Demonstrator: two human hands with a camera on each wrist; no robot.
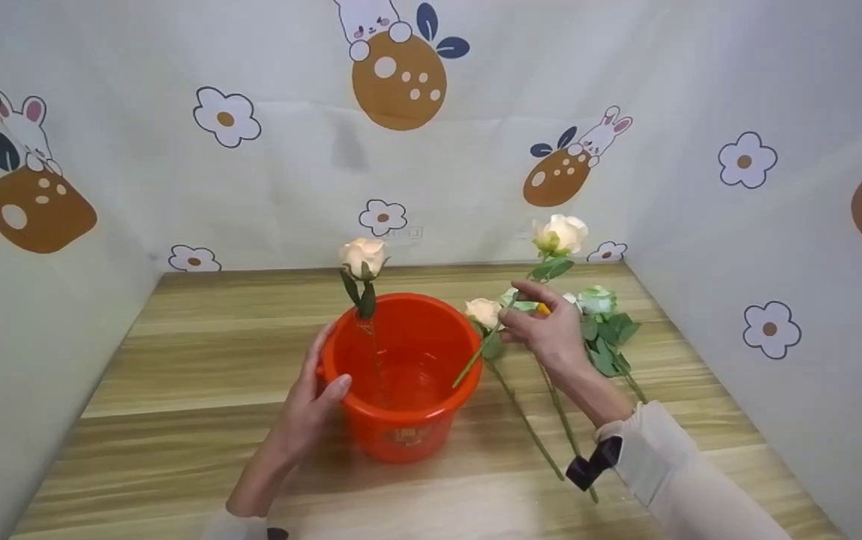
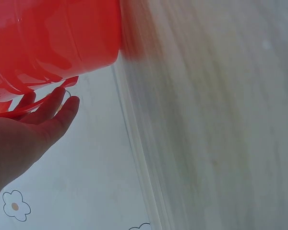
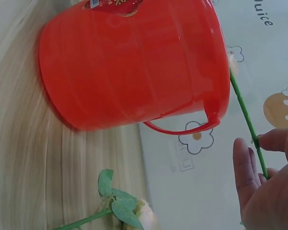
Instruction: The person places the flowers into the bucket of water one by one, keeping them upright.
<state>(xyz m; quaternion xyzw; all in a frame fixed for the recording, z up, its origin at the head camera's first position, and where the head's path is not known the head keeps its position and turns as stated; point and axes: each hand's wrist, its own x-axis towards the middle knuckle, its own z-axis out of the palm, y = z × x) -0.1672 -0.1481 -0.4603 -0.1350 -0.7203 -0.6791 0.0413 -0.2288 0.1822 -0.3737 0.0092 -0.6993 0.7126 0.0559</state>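
Note:
My left hand (image 1: 309,394) grips the red bucket (image 1: 400,435) at its left rim, thumb over the edge and fingers along the outside. In the left wrist view, the fingers (image 2: 53,108) are at the bucket's side handle. My right hand (image 1: 551,330) pinches the green stem of a cream rose (image 1: 562,234) between thumb and fingers. Its blossom points up and away, while the stem's lower end slants over the bucket's right rim. The right wrist view shows this stem (image 3: 245,110) close beside the rim. Another peach rose (image 1: 363,259) stands upright inside the bucket, leaning on its left.
Right of the bucket, several roses lie on the wooden table (image 1: 198,360), among them a peach one (image 1: 483,311) and a pale green one (image 1: 597,300), stems toward the near side. Patterned cloth walls (image 1: 288,180) enclose the table at the back and sides.

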